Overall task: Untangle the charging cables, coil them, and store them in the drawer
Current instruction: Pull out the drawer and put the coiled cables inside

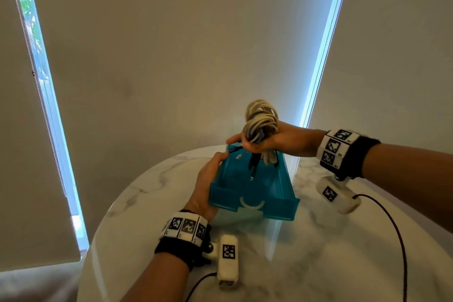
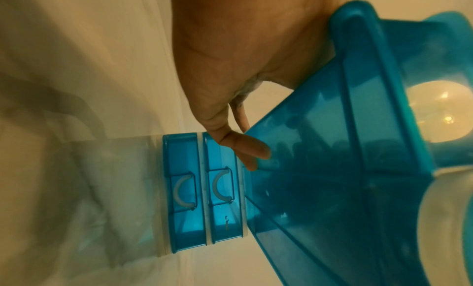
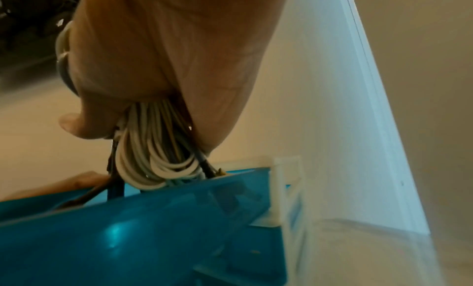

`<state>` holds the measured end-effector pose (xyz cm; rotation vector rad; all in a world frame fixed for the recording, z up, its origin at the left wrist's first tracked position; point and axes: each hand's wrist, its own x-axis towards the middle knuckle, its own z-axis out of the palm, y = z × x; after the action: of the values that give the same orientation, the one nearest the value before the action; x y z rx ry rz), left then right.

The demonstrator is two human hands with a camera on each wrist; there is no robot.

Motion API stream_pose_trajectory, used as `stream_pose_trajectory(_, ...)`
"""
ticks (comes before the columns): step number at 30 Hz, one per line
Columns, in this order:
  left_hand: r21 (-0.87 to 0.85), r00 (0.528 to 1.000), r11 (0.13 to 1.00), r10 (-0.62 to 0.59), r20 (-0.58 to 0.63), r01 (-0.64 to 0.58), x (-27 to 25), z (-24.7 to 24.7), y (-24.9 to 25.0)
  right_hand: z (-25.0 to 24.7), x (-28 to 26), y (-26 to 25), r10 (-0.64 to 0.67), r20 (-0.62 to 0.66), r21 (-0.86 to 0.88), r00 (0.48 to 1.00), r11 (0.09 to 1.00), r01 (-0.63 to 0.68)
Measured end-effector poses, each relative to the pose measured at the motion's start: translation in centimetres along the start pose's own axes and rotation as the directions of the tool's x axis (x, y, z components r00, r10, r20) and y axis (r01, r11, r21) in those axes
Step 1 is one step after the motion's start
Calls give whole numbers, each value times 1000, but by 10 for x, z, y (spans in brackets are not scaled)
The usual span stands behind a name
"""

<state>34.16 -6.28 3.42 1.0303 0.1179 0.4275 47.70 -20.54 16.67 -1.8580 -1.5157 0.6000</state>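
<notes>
My right hand (image 1: pixel 264 144) grips a bundle of coiled cables (image 1: pixel 262 117), mostly cream with a few dark strands, above the far end of the blue see-through drawer (image 1: pixel 269 201). The loose plug ends (image 1: pixel 252 169) hang down into the drawer. In the right wrist view the cable loops (image 3: pixel 153 165) bulge out below my fist (image 3: pixel 166 58), just over the drawer's rim (image 3: pixel 128 240). My left hand (image 1: pixel 206 179) holds the drawer's left wall, thumb at the rim. The left wrist view shows its fingers (image 2: pixel 253 149) lying along the outside of the drawer (image 2: pixel 332 169).
The drawer is pulled out of a clear-framed unit (image 3: pixel 286 189) that has two more blue drawers (image 2: pixel 184 189), both pushed in. It stands on a round white marble table (image 1: pixel 318 265) by the wall. A black lead (image 1: pixel 392 228) from the wrist camera trails at the right.
</notes>
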Motion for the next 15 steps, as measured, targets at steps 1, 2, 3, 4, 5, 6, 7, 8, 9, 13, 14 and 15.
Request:
stream_pose_trajectory(1, -12, 1000, 1000, -26, 9, 27, -1, 0, 1, -4, -5, 2, 21, -6, -21, 1000, 1000, -21)
stream_pose_trajectory(2, -18, 999, 999, -43, 13, 43, -2, 1, 1, -6, -9, 4, 36, -22, -32, 999, 999, -36)
stream_pose_trajectory(3, -20, 999, 998, -51, -5, 51, 0, 1, 0, -8, -13, 6, 37, -33, -62, 999, 997, -39)
stream_pose_trajectory(4, -27, 998, 998, -57, -19, 57, 3, 2, -1, -9, -14, 7, 24, -33, -138, 999, 990, -28)
stream_pose_trajectory(5, -26, 998, 998, -61, -22, 61, 2, 4, -1, -8, -14, 8, 13, -28, -229, 1000, 973, -19)
stream_pose_trajectory(6, -23, 998, 998, -60, -32, 60, 1, 5, 0, -4, -12, 8, 10, -15, -323, 1000, 946, -14)
stream_pose_trajectory(7, -9, 997, 999, -54, -57, 53, 2, 5, 0, 0, -12, 5, 9, 3, -408, 1000, 913, -8)
stream_pose_trajectory(8, 2, 996, 998, -59, -67, 60, 2, 5, -1, 3, -12, 3, 19, 9, -463, 1000, 886, -12)
stream_pose_trajectory(9, 5, 996, 998, -69, -58, 69, 2, 5, -1, 4, -10, 3, 24, 8, -501, 1000, 865, -17)
stream_pose_trajectory(13, 13, 996, 997, -78, -38, 79, 4, 1, -4, 6, 1, 15, -37, 19, -572, 999, 819, 41)
stream_pose_trajectory(14, 23, 997, 997, -73, -31, 74, 3, 3, -3, 8, 2, 17, -59, 26, -572, 998, 818, 63)
stream_pose_trajectory(15, 27, 997, 997, -72, -15, 72, 3, 3, -4, 10, 3, 19, -86, 24, -567, 996, 820, 84)
